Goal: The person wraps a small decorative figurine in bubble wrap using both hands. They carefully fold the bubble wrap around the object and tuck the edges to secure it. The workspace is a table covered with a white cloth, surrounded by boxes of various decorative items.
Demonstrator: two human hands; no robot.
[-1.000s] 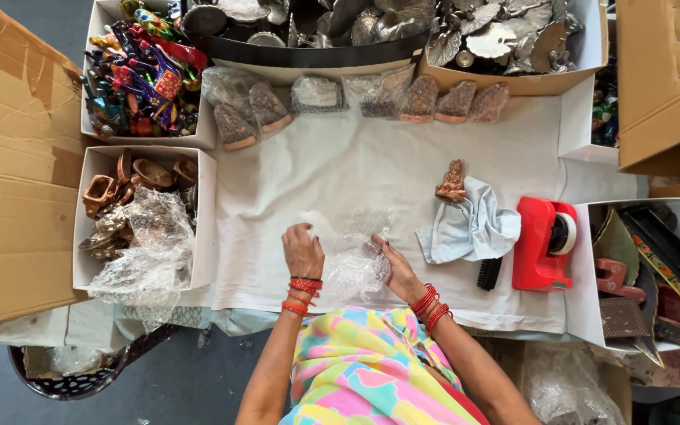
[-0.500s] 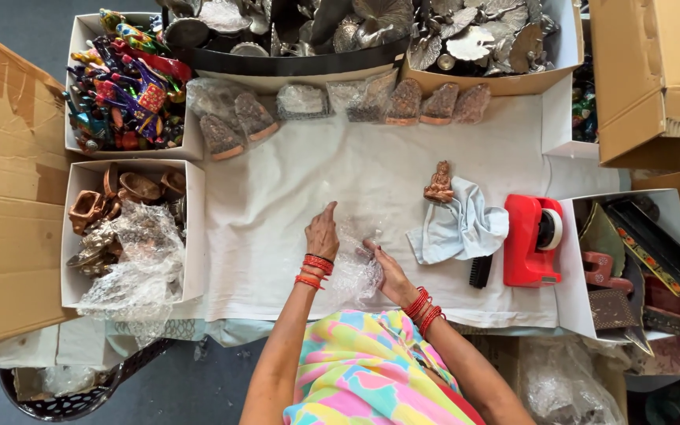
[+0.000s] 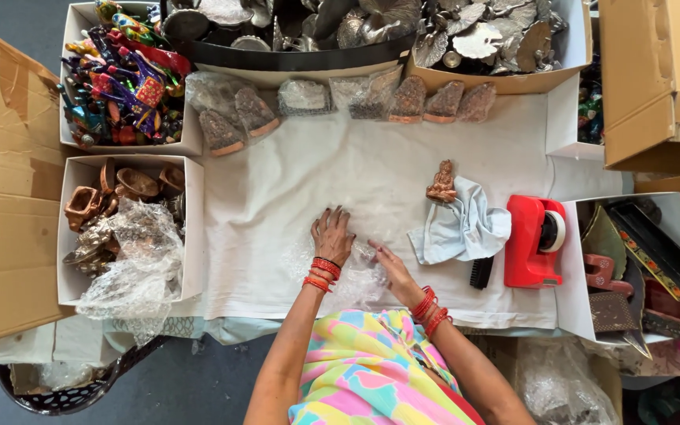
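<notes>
My left hand (image 3: pixel 332 234) lies flat, fingers spread, pressing a sheet of clear bubble wrap (image 3: pixel 356 279) onto the white cloth (image 3: pixel 277 197). My right hand (image 3: pixel 387 266) rests on the same sheet just to the right, fingers extended along its edge. Red bangles circle both wrists. A small copper-coloured figurine (image 3: pixel 441 182) stands beyond my right hand, next to a crumpled pale blue cloth (image 3: pixel 462 228). Whether anything lies under the bubble wrap is hidden.
A red tape dispenser (image 3: pixel 537 240) and a black brush (image 3: pixel 480 272) lie to the right. White boxes hold copper pieces with bubble wrap (image 3: pixel 123 236), colourful painted figures (image 3: pixel 120 79) and silver metal items (image 3: pixel 482 35). Wrapped figurines (image 3: pixel 238 114) line the far edge. Cardboard cartons (image 3: pixel 5 181) flank both sides.
My left hand has slid forward and flattened onto the bubble wrap. My right hand has stretched out flat beside it. The view has shifted slightly downward.
</notes>
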